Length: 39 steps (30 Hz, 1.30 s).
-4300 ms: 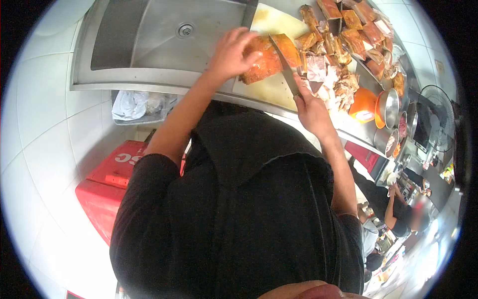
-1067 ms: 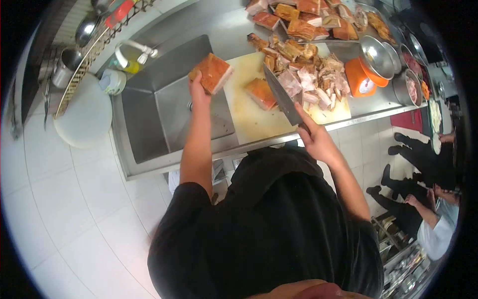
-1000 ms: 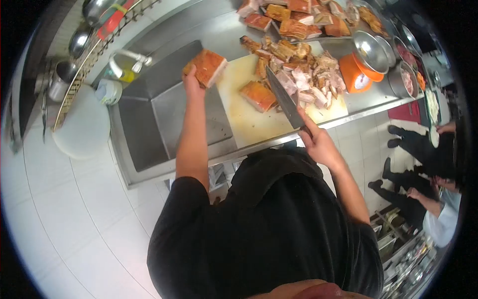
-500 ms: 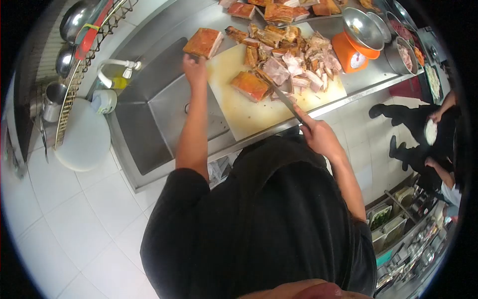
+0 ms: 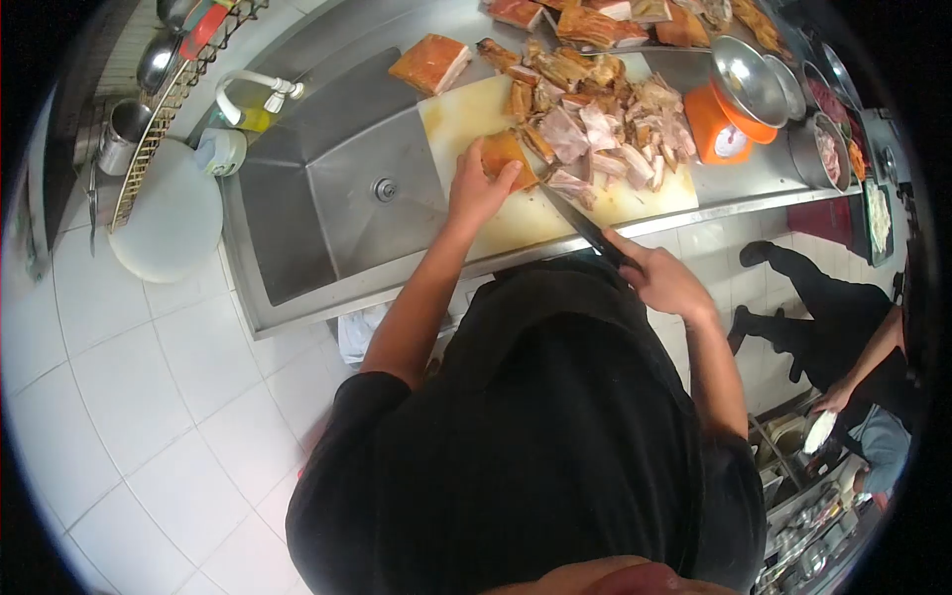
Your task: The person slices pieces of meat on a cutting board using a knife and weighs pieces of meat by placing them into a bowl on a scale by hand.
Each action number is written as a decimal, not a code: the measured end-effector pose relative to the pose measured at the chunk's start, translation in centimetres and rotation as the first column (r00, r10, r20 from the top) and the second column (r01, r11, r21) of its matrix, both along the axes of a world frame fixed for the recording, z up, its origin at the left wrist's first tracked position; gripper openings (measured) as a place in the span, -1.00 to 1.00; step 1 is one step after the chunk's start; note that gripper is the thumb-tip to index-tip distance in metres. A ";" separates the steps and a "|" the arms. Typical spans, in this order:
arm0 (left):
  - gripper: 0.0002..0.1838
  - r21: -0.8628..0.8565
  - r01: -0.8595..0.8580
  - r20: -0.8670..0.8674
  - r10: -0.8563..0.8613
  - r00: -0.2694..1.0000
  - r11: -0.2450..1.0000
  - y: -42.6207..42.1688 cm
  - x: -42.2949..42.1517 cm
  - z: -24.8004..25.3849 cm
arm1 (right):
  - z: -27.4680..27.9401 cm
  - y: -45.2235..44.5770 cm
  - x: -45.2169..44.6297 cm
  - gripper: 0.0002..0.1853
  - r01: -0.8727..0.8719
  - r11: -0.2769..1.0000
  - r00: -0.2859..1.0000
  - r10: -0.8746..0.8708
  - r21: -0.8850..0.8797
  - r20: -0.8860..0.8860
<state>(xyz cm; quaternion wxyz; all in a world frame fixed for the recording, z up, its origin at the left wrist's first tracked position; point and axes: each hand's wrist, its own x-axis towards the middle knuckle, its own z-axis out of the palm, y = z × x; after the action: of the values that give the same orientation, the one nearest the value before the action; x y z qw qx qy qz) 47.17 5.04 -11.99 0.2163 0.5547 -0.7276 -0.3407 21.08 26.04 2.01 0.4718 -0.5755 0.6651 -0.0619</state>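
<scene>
Gripping, left hand [image 5: 481, 188]: thumb and fingers part-spread, grasping 1 browned meat block [image 5: 510, 161] on the pale cutting board [image 5: 506, 224]. Right hand [image 5: 669, 283]: clenched around the handle of 1 knife [image 5: 578, 219], blade pointing to 10 o'clock, tip just beside the block. Chopped meat [image 5: 620, 134]: heaped at the block's 2 o'clock. Skin-on slab [image 5: 430, 65], 1: at its 11 o'clock, beyond the sink [image 5: 337, 188]. Orange scale [image 5: 706, 121], 1: at 3 o'clock, dial markings too small to read.
</scene>
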 end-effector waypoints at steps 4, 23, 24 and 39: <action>0.11 0.046 -0.003 0.155 -0.004 0.988 0.999 0.1 -2.9 3.9 | -1.7 -0.1 -0.2 -0.25 0.021 0.999 1.000 -0.021 -0.045 -0.018; 0.07 0.024 0.002 0.488 -0.013 0.873 1.000 -0.3 -4.1 4.4 | -2.8 2.4 -5.0 -0.32 -0.049 0.989 0.997 0.057 -0.141 0.047; 0.07 0.029 0.004 0.501 -0.018 0.865 1.000 -0.2 -4.1 4.6 | -3.3 2.4 -5.2 -0.32 -0.051 0.986 0.995 0.063 -0.157 0.071; -0.19 0.326 -0.193 -0.037 0.217 0.975 0.925 -4.5 1.8 -0.8 | -2.4 3.6 -11.8 -0.29 0.056 0.990 0.954 -0.014 -0.131 0.300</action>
<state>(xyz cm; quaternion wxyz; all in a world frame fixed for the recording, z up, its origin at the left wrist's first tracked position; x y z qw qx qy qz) 48.94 0.55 -12.75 0.1841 0.6428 -0.5922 -0.4497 9.29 29.65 -0.34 0.5246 -0.5789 0.5906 -0.2024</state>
